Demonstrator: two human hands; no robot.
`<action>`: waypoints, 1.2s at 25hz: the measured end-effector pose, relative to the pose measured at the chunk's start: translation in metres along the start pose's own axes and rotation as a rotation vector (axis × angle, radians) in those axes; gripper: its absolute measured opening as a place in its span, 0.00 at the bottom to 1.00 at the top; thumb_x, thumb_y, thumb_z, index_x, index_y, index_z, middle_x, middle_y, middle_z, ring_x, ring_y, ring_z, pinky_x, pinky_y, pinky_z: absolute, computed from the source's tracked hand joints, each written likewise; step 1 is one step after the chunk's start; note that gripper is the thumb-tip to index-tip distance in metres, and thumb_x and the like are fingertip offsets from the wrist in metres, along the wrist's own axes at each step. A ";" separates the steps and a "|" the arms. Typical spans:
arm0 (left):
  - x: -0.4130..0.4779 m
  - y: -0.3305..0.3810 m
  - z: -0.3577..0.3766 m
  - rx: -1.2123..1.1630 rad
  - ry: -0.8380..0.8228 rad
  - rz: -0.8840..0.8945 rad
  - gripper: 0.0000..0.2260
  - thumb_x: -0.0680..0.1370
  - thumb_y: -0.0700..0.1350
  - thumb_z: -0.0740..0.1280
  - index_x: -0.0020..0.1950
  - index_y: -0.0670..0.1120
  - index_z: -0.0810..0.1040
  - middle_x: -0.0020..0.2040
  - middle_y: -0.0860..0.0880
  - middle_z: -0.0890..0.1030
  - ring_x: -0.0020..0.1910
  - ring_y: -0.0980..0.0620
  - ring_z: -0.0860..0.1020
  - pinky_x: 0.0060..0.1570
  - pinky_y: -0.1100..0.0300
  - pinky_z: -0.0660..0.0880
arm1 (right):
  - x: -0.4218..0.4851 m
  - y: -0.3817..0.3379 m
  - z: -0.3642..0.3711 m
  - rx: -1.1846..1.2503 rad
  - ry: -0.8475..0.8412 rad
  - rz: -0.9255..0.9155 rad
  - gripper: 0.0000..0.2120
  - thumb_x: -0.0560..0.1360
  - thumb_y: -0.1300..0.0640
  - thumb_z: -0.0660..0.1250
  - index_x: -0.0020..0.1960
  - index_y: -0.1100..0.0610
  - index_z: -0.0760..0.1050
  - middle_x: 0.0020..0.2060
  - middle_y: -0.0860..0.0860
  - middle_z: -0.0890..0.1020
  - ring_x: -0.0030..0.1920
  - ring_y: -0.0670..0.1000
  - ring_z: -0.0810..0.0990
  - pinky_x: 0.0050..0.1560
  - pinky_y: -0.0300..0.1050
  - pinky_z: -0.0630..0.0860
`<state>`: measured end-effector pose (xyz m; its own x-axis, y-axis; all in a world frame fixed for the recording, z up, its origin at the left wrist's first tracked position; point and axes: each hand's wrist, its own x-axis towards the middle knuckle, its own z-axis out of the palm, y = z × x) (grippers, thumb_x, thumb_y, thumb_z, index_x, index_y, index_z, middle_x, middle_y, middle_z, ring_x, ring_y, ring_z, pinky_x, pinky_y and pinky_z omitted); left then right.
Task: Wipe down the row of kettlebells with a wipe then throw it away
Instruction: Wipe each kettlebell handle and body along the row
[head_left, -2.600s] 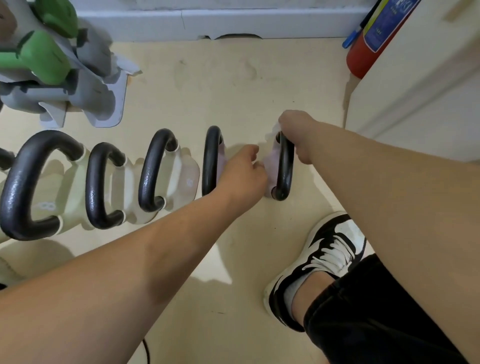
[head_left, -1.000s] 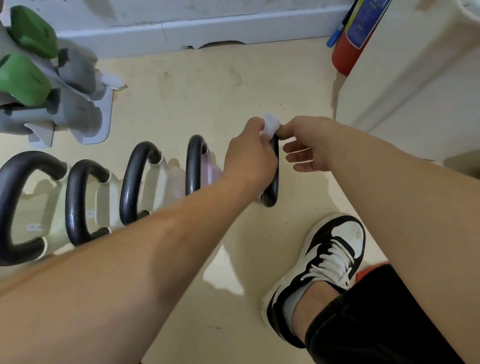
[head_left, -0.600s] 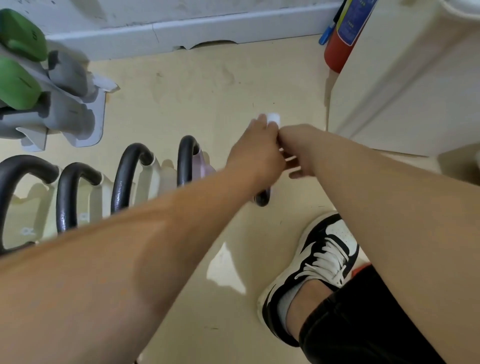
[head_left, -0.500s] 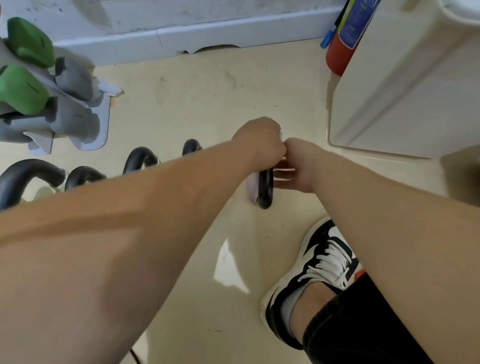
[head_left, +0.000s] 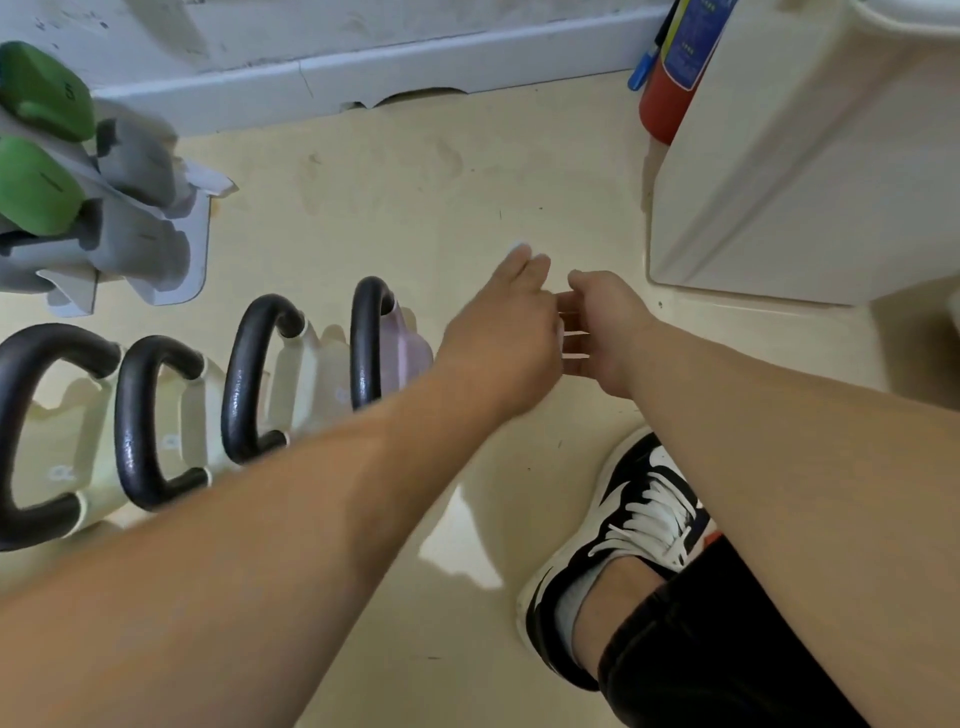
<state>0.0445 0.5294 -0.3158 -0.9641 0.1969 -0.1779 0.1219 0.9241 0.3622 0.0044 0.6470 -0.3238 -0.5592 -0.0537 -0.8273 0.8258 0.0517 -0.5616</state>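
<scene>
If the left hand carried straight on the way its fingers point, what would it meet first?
Probably nothing near: ahead of the left hand lies bare floor, then the white baseboard; depth is unclear.

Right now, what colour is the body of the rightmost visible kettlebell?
The kettlebell body is pale pink; the head view shows it.
</scene>
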 end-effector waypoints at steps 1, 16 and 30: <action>0.017 0.000 -0.011 0.005 -0.053 -0.094 0.09 0.83 0.44 0.57 0.52 0.45 0.77 0.67 0.47 0.74 0.71 0.48 0.69 0.62 0.55 0.72 | 0.000 0.000 0.000 0.003 0.005 0.002 0.19 0.82 0.47 0.56 0.50 0.58 0.80 0.44 0.55 0.84 0.42 0.56 0.82 0.49 0.51 0.81; -0.018 -0.005 0.011 0.396 -0.078 0.117 0.24 0.78 0.43 0.61 0.73 0.38 0.70 0.81 0.40 0.58 0.82 0.38 0.48 0.78 0.47 0.58 | -0.006 -0.010 0.002 -0.096 0.012 -0.006 0.22 0.81 0.46 0.55 0.51 0.60 0.82 0.46 0.57 0.85 0.45 0.59 0.84 0.60 0.58 0.79; -0.103 0.011 -0.038 -0.922 0.152 -0.711 0.08 0.82 0.42 0.62 0.59 0.51 0.77 0.46 0.52 0.79 0.39 0.53 0.77 0.42 0.60 0.75 | -0.060 -0.004 0.004 -0.157 0.122 -0.176 0.08 0.76 0.55 0.66 0.44 0.60 0.79 0.34 0.55 0.78 0.29 0.54 0.77 0.33 0.45 0.79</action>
<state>0.1359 0.5069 -0.2585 -0.7722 -0.3669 -0.5188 -0.6122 0.2111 0.7620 0.0349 0.6461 -0.2720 -0.7057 0.0443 -0.7072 0.6990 0.2068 -0.6846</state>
